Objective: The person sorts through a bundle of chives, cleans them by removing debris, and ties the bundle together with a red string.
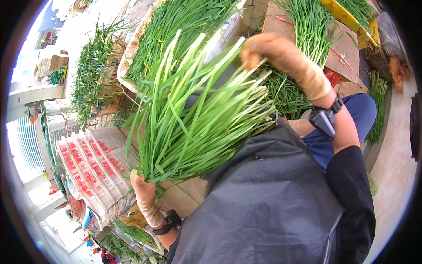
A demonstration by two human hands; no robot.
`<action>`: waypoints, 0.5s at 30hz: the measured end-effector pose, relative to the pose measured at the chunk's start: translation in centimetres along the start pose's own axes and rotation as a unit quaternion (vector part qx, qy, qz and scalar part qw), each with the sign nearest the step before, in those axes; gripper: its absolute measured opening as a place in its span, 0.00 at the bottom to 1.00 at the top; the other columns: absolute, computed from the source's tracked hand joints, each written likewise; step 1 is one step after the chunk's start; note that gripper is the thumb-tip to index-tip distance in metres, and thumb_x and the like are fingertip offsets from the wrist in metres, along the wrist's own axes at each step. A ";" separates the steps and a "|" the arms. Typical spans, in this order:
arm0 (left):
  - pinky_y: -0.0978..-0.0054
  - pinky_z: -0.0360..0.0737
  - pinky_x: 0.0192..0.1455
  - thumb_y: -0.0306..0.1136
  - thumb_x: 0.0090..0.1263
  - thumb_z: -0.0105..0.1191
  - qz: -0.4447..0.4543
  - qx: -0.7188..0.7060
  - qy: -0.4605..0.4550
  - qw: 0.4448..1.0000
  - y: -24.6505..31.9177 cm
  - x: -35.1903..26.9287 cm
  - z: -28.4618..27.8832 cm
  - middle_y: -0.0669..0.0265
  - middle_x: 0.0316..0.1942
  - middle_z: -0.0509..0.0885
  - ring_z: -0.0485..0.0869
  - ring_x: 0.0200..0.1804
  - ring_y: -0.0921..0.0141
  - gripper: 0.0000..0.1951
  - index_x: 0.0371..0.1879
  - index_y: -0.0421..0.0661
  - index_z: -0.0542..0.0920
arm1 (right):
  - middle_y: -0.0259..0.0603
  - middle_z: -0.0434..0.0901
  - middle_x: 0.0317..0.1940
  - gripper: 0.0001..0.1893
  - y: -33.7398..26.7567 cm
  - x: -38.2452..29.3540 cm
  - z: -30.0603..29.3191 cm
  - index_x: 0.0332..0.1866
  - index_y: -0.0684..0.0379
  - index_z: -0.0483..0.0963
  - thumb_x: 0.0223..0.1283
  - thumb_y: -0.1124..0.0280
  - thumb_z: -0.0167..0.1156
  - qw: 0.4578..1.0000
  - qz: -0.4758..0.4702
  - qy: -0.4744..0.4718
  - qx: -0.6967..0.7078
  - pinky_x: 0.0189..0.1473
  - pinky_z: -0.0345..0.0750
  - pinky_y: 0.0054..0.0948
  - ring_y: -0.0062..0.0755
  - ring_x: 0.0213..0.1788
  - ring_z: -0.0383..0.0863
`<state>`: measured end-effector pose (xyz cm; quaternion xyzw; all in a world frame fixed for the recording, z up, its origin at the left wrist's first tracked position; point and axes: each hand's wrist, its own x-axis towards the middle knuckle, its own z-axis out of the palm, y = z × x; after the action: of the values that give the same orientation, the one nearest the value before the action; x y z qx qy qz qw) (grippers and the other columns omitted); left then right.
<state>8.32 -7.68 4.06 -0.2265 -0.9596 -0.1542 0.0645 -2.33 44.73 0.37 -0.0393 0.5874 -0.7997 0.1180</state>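
A large loose bunch of long green leaves with pale stem ends, like garlic chives (197, 122), fans out before my dark apron. My left hand (143, 186), in a thin pale glove, is closed around the leaf tips at the bunch's lower left. Above the pale stem ends at the upper right is my right hand (260, 51), also gloved and blurred by motion. Its fingers are curled beside a few stems; whether it grips any cannot be told. Another bunch of chives (306, 29) lies on a brown board (343, 43) beyond my right hand.
A white crate (127, 71) heaped with greens stands ahead, beside an orange basket (112, 89) with leaves hanging over it. Stacked white crates (95, 165) with red markings are at the left. A yellow crate (349, 19) is at the upper right. Cut leaves (290, 95) lie near my knee.
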 end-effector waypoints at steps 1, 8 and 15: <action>0.57 0.74 0.41 0.26 0.54 0.65 0.000 0.011 0.002 1.000 -0.4 -0.3 -0.1 0.58 0.37 0.82 0.79 0.37 0.53 0.17 0.43 0.45 0.79 | 0.38 0.84 0.27 0.15 0.1 -1.0 -1.3 0.38 0.67 0.80 0.71 0.64 0.54 0.997 -0.059 0.019 0.052 0.46 0.79 0.26 0.23 0.29 0.82; 0.57 0.76 0.47 0.26 0.54 0.66 -0.031 -0.010 -0.039 0.999 -2.5 -1.8 0.1 0.56 0.41 0.84 0.82 0.45 0.53 0.21 0.50 0.44 0.78 | 0.44 0.85 0.33 0.12 3.7 -2.9 -3.8 0.35 0.58 0.82 0.67 0.62 0.58 0.635 0.097 0.024 -0.766 0.43 0.81 0.39 0.46 0.35 0.85; 0.58 0.76 0.46 0.26 0.53 0.65 -0.054 -0.036 -0.053 0.996 -2.6 -1.5 0.9 0.57 0.39 0.84 0.81 0.42 0.53 0.20 0.47 0.44 0.80 | 0.43 0.79 0.39 0.25 3.3 -4.4 9.3 0.33 0.59 0.82 0.57 0.42 0.64 0.696 -0.149 0.020 -0.702 0.42 0.80 0.37 0.40 0.43 0.82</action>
<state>8.40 -10.20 2.23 -0.1843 -0.9663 -0.1794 -0.0030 4.26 36.18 0.43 -0.1813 0.9669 -0.1622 -0.0764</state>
